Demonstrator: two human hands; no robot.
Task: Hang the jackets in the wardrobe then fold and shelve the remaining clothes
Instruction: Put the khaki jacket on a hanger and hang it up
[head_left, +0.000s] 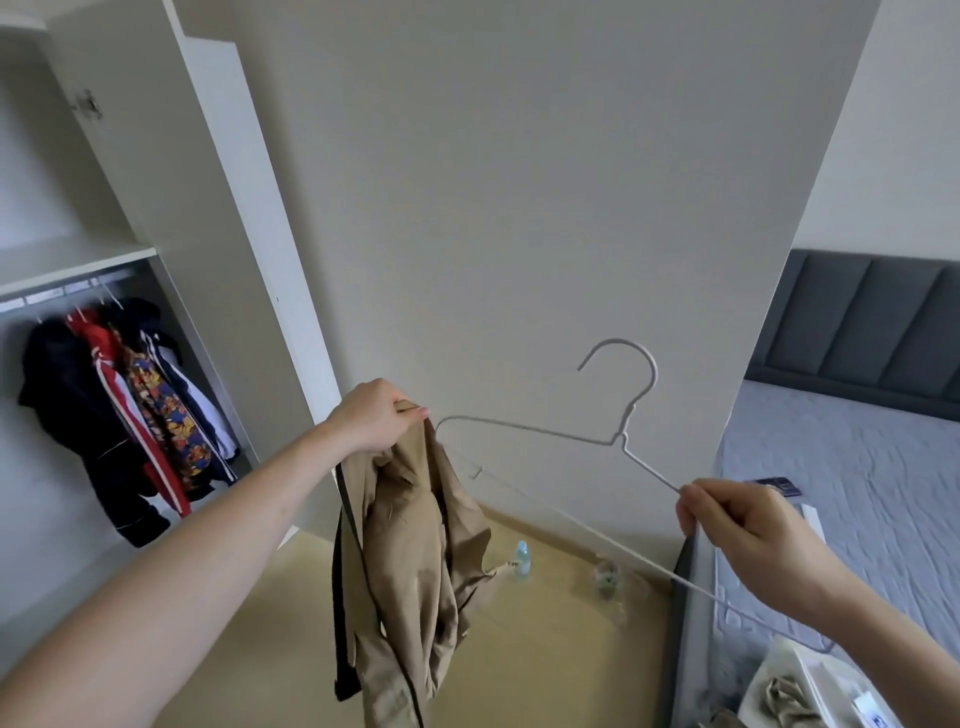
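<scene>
The left hand (375, 415) grips a limp tan cotton jacket (410, 551) by its collar, held up beside the open wardrobe; the right hand (748, 525) pinches a thin white wire hanger (550, 434). That loose, bunched fabric may slip off the hanger's free shoulder while threading
</scene>
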